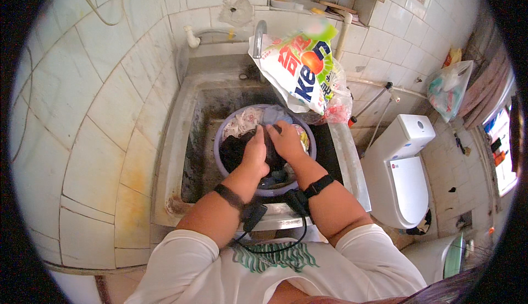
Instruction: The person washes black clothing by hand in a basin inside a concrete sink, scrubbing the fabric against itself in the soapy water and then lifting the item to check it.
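Note:
A light purple basin sits inside the sink, full of clothes. My left hand and my right hand are close together over its middle. Between them is a bunched black garment, which both hands grip, with the fingertips partly hidden in the cloth. Behind the hands lie a pale patterned cloth and a blue-grey cloth. Dark bluish cloth shows at the basin's near side.
The worn sink has a metal faucet at its back. A large white and green detergent bag stands at the back right corner. Further right are a white toilet and a hanging plastic bag. A cable links my wrist straps.

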Demonstrator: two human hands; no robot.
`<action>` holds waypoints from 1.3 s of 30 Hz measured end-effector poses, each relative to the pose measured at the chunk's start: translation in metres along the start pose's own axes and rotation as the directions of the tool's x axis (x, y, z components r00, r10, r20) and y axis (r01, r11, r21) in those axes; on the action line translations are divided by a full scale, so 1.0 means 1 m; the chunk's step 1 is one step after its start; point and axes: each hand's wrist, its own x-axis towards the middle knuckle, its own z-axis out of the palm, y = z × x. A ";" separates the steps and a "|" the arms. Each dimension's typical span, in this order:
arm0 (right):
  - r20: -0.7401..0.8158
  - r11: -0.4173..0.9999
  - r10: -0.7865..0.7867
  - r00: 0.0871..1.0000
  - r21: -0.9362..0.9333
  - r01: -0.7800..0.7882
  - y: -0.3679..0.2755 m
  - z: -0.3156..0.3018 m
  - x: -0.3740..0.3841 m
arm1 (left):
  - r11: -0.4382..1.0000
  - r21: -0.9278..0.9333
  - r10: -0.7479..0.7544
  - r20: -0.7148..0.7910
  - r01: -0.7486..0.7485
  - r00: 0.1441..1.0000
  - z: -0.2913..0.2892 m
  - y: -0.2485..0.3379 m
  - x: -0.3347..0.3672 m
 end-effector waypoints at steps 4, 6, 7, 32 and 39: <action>0.011 0.996 -0.059 0.998 0.061 0.058 -0.024 -0.007 -0.008 | 0.998 0.032 0.059 0.003 -0.059 0.998 -0.010 0.006 0.009; 0.147 0.967 -0.241 0.959 0.115 0.225 -0.043 -0.009 -0.018 | 0.989 -0.147 0.046 0.108 -0.030 0.993 -0.027 0.007 0.017; 0.165 0.954 -0.273 0.948 0.174 0.245 -0.056 -0.014 -0.023 | 0.971 -0.232 -0.020 0.157 0.057 0.987 -0.031 0.013 0.022; 0.018 0.999 -0.026 1.000 0.033 0.025 -0.020 -0.014 -0.002 | 0.999 -0.044 -0.021 0.132 0.027 0.991 -0.007 -0.002 0.015; 0.148 0.983 -0.179 0.973 0.061 0.171 -0.031 -0.013 -0.008 | 1.000 -0.001 -0.025 0.064 0.025 0.998 -0.007 0.010 0.003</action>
